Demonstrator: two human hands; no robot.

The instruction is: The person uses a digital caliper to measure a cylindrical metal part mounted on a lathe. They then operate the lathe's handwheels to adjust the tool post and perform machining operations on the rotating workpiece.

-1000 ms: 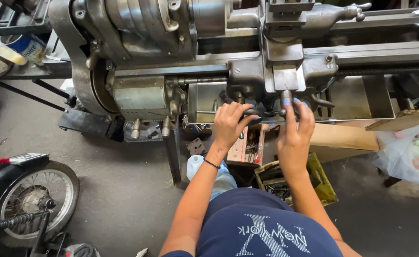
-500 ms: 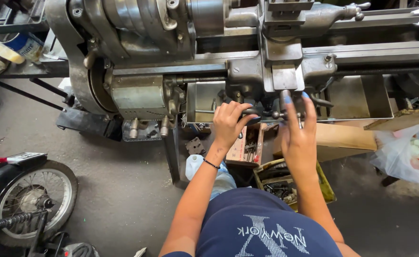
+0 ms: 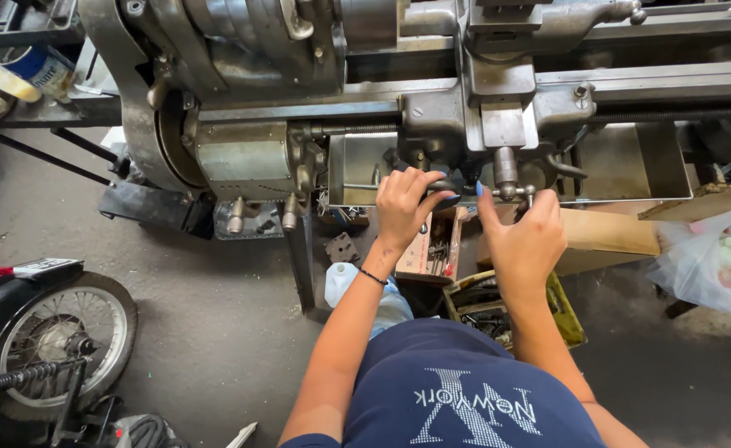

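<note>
Left hand (image 3: 403, 207) grips the dark handwheel (image 3: 444, 192) at the lathe (image 3: 299, 91) front edge; right hand (image 3: 525, 241) pinches a small crank (image 3: 511, 192) just beside it.

A motorcycle wheel (image 3: 54, 332) is sitting at my lower left; a white plastic bag (image 3: 714, 261) is lying right, beside cardboard (image 3: 606, 236).

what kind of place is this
Most likely a small machine or repair workshop: a big metal lathe that both hands work at, boxes of metal parts beneath it, and a motorcycle wheel on the concrete floor.
</note>
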